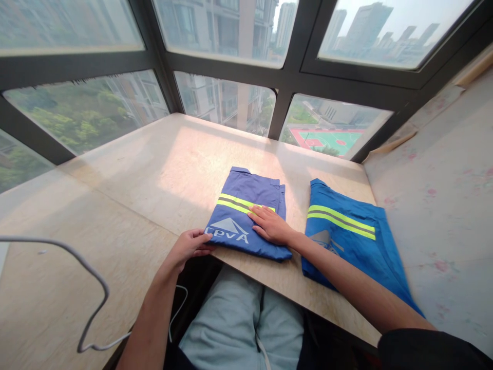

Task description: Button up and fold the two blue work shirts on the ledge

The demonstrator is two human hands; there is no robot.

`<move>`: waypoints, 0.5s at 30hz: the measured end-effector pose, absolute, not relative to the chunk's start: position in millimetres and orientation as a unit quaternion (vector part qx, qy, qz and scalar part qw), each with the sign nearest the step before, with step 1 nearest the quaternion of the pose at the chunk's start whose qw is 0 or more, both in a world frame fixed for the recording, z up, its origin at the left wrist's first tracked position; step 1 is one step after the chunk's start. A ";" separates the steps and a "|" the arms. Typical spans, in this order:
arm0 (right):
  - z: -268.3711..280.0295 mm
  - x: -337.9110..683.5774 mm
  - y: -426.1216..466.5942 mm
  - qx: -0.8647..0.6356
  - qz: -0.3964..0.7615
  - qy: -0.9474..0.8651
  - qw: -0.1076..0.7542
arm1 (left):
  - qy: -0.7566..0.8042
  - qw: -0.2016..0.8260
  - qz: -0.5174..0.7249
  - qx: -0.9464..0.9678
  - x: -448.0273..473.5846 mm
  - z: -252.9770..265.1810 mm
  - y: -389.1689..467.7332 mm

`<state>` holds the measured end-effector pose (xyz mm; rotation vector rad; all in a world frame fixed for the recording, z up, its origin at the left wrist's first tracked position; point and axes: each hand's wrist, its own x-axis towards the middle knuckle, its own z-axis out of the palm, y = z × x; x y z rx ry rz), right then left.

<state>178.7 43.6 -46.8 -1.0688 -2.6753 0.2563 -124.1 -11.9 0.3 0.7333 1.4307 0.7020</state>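
A folded purplish-blue work garment (246,187) lies near the front edge of the sill. Across it run a yellow-and-grey reflective band and a silver printed logo. My left hand (189,245) pinches its near left corner, thumb on top and fingers partly hidden at the edge. Spread flat on the right side of the cloth, my right hand (270,224) touches the end of the reflective band. To the right lies a brighter blue folded garment (346,205) with a similar band, partly covered from view by my right forearm.
The pale stone-patterned sill (127,205) meets dark window frames (227,64) at the back. On the right stands a flower-patterned wall (435,195). A grey cable (98,280) curves over the left side. My legs (242,318) are below the front edge.
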 end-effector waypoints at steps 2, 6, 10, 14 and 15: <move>-46.2 179.1 42.9 -0.365 0.085 -0.919 0.119 | 0.634 0.633 0.312 0.316 -122.9 -2.5 -12.6; -46.1 179.8 41.3 -0.363 0.090 -0.921 0.114 | 0.637 0.634 0.315 0.305 -121.4 -7.1 -14.4; -45.4 180.0 38.2 -0.360 0.102 -0.920 0.117 | 0.622 0.655 0.322 0.285 -124.1 -11.0 -18.6; -44.4 180.1 34.4 -0.359 0.108 -0.920 0.116 | 0.588 0.685 0.349 0.252 -124.1 -11.3 -25.6; -44.4 180.1 33.6 -0.360 0.109 -0.919 0.118 | 0.571 0.696 0.363 0.241 -122.4 -10.6 -27.2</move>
